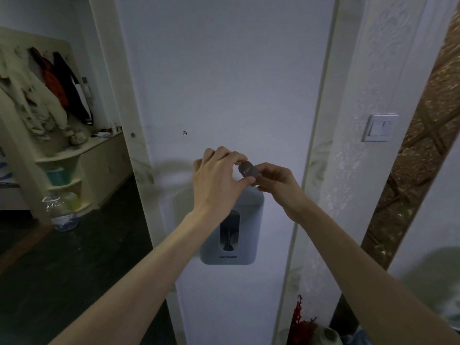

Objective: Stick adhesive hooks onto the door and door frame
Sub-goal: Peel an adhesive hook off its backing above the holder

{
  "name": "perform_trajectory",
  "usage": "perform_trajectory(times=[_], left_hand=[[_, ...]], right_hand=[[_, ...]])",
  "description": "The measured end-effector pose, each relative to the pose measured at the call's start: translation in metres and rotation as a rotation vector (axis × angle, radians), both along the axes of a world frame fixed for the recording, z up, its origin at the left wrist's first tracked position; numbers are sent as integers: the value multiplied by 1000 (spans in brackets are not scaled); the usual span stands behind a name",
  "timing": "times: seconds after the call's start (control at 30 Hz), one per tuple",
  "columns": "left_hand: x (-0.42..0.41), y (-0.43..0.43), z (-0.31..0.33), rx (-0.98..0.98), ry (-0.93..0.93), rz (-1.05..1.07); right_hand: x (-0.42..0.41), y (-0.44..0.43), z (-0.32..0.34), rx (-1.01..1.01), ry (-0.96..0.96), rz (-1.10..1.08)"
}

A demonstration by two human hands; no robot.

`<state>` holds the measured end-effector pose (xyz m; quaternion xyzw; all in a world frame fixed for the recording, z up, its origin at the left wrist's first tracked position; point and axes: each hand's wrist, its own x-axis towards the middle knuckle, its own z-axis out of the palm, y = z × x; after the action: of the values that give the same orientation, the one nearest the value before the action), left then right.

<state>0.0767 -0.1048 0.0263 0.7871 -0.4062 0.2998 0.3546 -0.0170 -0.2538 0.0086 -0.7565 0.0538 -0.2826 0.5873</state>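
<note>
Both hands up before the white door (224, 70). My right hand (276, 181) pinches the small grey adhesive hook (248, 169) from below; my left hand (219, 175) closes thumb and fingertips on its upper edge — hook held in air, just above the grey cup dispenser (231, 235) mounted on the door.

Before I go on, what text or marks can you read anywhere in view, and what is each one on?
"CUP HOLDER", faint and partly blurred, at the bottom of the grey dispenser on the door.
"SE", probably, in a tiny round mark on the door.
Round mark on the door edge: too small to read.
</note>
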Motion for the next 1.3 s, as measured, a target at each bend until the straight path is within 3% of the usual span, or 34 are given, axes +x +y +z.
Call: perform_trajectory(times=[0.6, 0.83, 1.17, 1.3], left_hand=[[-6, -5, -1, -7, 65, -7], [9, -2, 6, 44, 184, -159], [26, -6, 10, 139, 204, -237], [29, -8, 4, 189, 121, -229]], right_hand=[[0, -2, -3, -20, -5, -61], [-2, 0, -4, -32, 16, -67], [-3, 6, 0, -54, 26, -34], [-2, 6, 2, -45, 38, -65]])
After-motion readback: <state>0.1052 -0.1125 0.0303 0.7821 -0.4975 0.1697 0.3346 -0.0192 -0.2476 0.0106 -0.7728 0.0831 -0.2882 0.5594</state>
